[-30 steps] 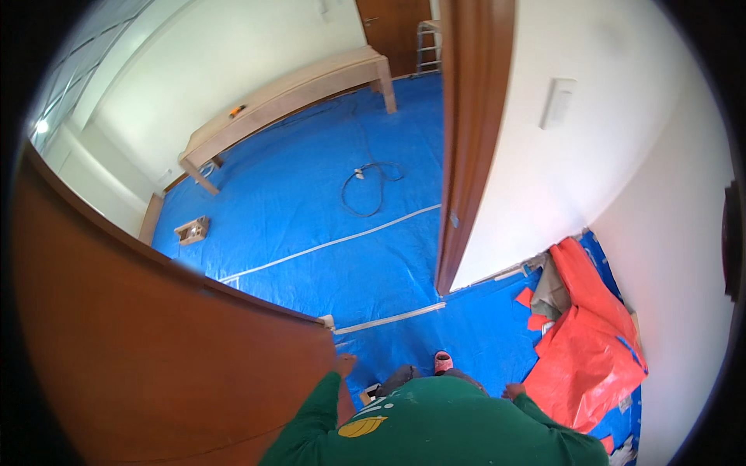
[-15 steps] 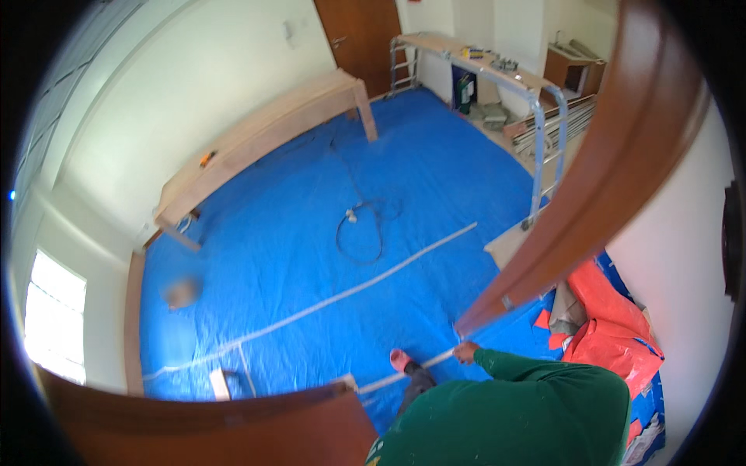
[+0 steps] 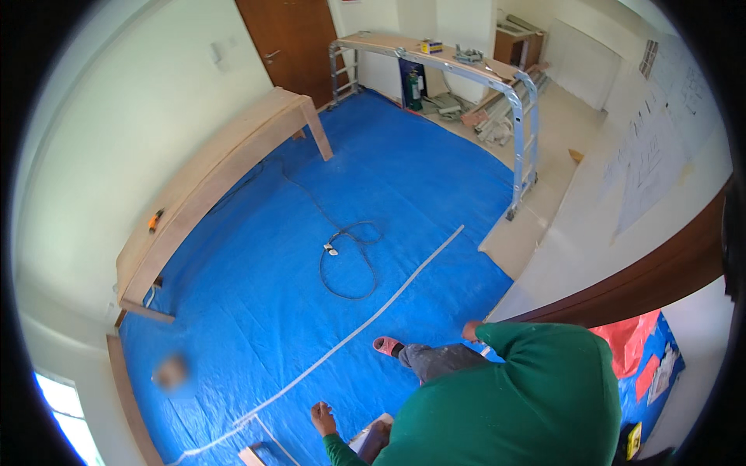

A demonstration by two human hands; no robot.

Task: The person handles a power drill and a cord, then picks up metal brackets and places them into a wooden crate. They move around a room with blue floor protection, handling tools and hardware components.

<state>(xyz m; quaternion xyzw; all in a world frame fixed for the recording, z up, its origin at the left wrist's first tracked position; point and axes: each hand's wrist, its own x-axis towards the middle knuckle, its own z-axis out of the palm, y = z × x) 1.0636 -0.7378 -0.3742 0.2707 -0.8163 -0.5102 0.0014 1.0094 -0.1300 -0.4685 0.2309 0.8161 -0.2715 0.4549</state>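
My left hand (image 3: 322, 419) hangs over the blue sheet at the lower middle, fingers loosely apart, with no tool visible in it. My right hand (image 3: 472, 332) is at the end of my green sleeve, beside the brown door frame (image 3: 660, 287) and the lower edge of the white wall. Its fingers look curled, and anything inside them is hidden. My foot in a pink clog (image 3: 385, 346) stands on the blue sheet (image 3: 420, 179). Close by my left hand lies a short piece of wood (image 3: 251, 456).
A long wooden bench (image 3: 210, 179) with an orange tool (image 3: 155, 220) stands along the left wall. A metal-legged work platform (image 3: 513, 109) stands at the back right. A looped cable (image 3: 373, 272) and a pale tape line (image 3: 365, 326) cross the sheet. Red sheeting (image 3: 631, 342) lies at right.
My view has shifted past the brown door frame, whose left part is out of sight. My left hand has come into view. More of the right-hand wall shows; my right hand stays low beside the frame.
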